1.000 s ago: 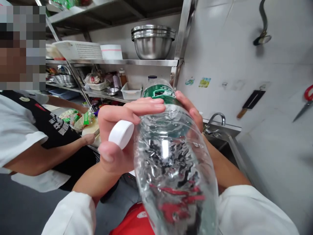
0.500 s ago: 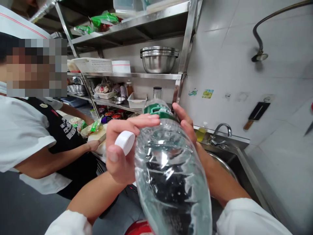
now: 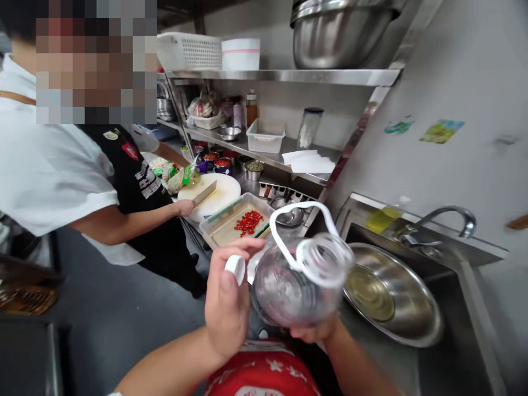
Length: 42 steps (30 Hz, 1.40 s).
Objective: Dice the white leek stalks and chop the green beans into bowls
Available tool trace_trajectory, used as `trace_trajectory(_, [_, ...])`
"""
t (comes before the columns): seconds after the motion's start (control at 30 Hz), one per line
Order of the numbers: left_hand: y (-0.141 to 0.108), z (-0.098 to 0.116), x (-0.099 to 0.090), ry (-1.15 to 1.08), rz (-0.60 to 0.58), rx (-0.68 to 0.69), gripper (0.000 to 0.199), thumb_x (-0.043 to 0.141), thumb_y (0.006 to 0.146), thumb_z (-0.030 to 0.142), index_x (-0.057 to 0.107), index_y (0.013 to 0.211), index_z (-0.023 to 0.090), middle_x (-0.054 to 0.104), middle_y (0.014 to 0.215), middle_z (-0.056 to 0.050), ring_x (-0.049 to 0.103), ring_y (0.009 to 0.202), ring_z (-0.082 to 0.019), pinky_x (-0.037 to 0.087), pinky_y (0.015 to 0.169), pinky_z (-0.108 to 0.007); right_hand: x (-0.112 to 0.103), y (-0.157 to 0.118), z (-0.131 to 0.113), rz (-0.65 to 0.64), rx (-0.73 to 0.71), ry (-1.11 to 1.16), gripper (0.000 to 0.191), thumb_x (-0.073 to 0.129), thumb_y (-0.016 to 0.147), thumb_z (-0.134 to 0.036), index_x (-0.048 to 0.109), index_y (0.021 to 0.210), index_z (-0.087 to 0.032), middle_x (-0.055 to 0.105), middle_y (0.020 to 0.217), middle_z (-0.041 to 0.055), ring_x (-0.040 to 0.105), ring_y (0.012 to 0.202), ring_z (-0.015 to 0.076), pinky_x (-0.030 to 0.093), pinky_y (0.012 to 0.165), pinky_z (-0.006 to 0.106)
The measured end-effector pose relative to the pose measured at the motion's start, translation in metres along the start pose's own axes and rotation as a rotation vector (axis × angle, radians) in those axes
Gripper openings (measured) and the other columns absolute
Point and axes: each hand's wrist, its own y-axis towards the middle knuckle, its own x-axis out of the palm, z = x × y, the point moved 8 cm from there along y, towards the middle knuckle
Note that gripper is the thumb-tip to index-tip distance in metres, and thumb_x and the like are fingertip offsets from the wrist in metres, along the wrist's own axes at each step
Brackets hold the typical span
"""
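Note:
A large clear plastic bottle (image 3: 284, 289) with a white carry loop and an uncapped mouth is tilted in front of me, its neck blurred by motion. My right hand (image 3: 315, 329) grips it low down, with most of the fingers hidden behind the plastic. On the bottle's left side, my left hand (image 3: 226, 311) pinches a white bottle cap (image 3: 235, 268) between thumb and fingers. Whether this hand also touches the bottle, I cannot tell.
A co-worker on the left holds a cleaver (image 3: 205, 193) over a round white cutting board (image 3: 226, 187). A tray (image 3: 214, 234) contains chopped red peppers. At right, a metal basin (image 3: 421, 308) sits in the sink under a faucet (image 3: 466, 223). Steel shelves (image 3: 284, 77) stand ahead.
The bottle has swung from mouth away to mouth toward me, lower down. My right hand has gone beneath it. My left hand keeps the cap. The view has tipped downward.

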Motion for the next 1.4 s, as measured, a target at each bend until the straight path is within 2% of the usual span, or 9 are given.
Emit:
trace_trajectory(0.07, [0.000,0.014,-0.012,0.254,-0.041,0.214,0.035,0.054,0.096,0.055,0.061,0.105,0.021,0.063,0.103,-0.006,0.060,0.099,-0.019,0.049,0.090,-0.033,0.015,-0.012,0.012,-0.004,-0.046,0.180,0.124,0.070,0.051,-0.085,0.025,0.150,-0.025,0.053,0.141,0.0185,0.056,0.127,0.0420,0.044,0.108,0.057])
trace_trajectory(0.2, [-0.005,0.019,-0.004,0.725,-0.480,0.358,0.033,0.068,0.091,0.046,0.062,0.110,0.019,0.060,0.081,-0.003,0.055,0.071,-0.014,0.044,0.065,-0.024,0.039,-0.049,0.051,-0.146,0.072,0.356,0.126,0.082,0.049,-0.076,0.029,0.150,-0.024,0.054,0.141,0.0215,0.056,0.128,0.0410,0.041,0.109,0.057])
trace_trajectory(0.37, [-0.011,-0.012,-0.015,0.964,-0.751,0.042,0.038,0.064,0.091,0.054,0.062,0.094,0.017,0.059,0.069,0.002,0.047,0.056,-0.009,0.035,0.054,-0.022,0.030,-0.090,0.086,-0.261,0.238,0.143,0.132,0.084,0.046,-0.075,0.032,0.154,-0.021,0.048,0.149,0.0229,0.049,0.135,0.0432,0.034,0.114,0.059])
trace_trajectory(0.53, [-0.030,-0.042,-0.025,0.955,-0.944,-0.269,0.043,0.063,0.089,0.060,0.062,0.085,0.017,0.056,0.067,0.003,0.045,0.058,-0.009,0.031,0.056,-0.022,0.015,-0.112,0.105,-0.380,0.314,-0.110,0.135,0.084,0.043,-0.076,0.034,0.157,-0.021,0.040,0.157,0.0202,0.041,0.140,0.0470,0.029,0.117,0.061])
trace_trajectory(0.87, [-0.039,-0.040,-0.021,0.824,-1.274,-0.393,0.040,0.050,0.101,0.043,0.058,0.136,0.026,0.063,0.103,-0.007,0.060,0.092,-0.017,0.048,0.084,-0.026,0.005,-0.112,0.104,-0.463,0.414,-0.281,0.134,0.088,0.042,-0.056,0.033,0.158,-0.019,0.034,0.162,0.0166,0.035,0.145,0.0448,0.028,0.120,0.055])
trace_trajectory(0.97, [-0.038,-0.035,-0.024,0.938,-1.311,-0.366,0.040,0.050,0.100,0.047,0.060,0.129,0.023,0.067,0.099,-0.007,0.063,0.087,-0.018,0.047,0.078,-0.025,0.010,-0.106,0.101,-0.536,0.427,-0.297,0.131,0.088,0.044,-0.049,0.031,0.159,-0.023,0.032,0.163,0.0135,0.033,0.147,0.0432,0.026,0.122,0.055])
trace_trajectory(1.1, [-0.041,-0.044,-0.038,1.258,-1.233,-0.416,0.049,0.047,0.096,0.062,0.064,0.097,0.016,0.062,0.069,-0.004,0.055,0.058,-0.016,0.033,0.055,-0.026,0.015,-0.099,0.103,-0.584,0.418,-0.298,0.132,0.088,0.043,-0.047,0.030,0.159,-0.024,0.032,0.163,0.0123,0.032,0.147,0.0427,0.026,0.122,0.054])
trace_trajectory(1.2, [-0.046,-0.051,-0.048,1.339,-1.172,-0.475,0.053,0.044,0.096,0.065,0.061,0.082,0.017,0.054,0.058,-0.001,0.046,0.049,-0.013,0.026,0.052,-0.027,0.016,-0.095,0.105,-0.597,0.430,-0.321,0.132,0.089,0.043,-0.046,0.031,0.159,-0.021,0.032,0.163,0.0135,0.033,0.146,0.0427,0.028,0.121,0.053])
trace_trajectory(1.4, [-0.054,-0.034,-0.042,1.036,-1.204,-0.414,0.033,0.041,0.104,0.037,0.062,0.126,0.026,0.064,0.108,-0.008,0.061,0.094,-0.017,0.045,0.082,-0.024,0.019,-0.091,0.106,-0.636,0.411,-0.330,0.131,0.089,0.043,-0.042,0.031,0.159,-0.018,0.032,0.163,0.0144,0.034,0.146,0.0413,0.027,0.122,0.051])
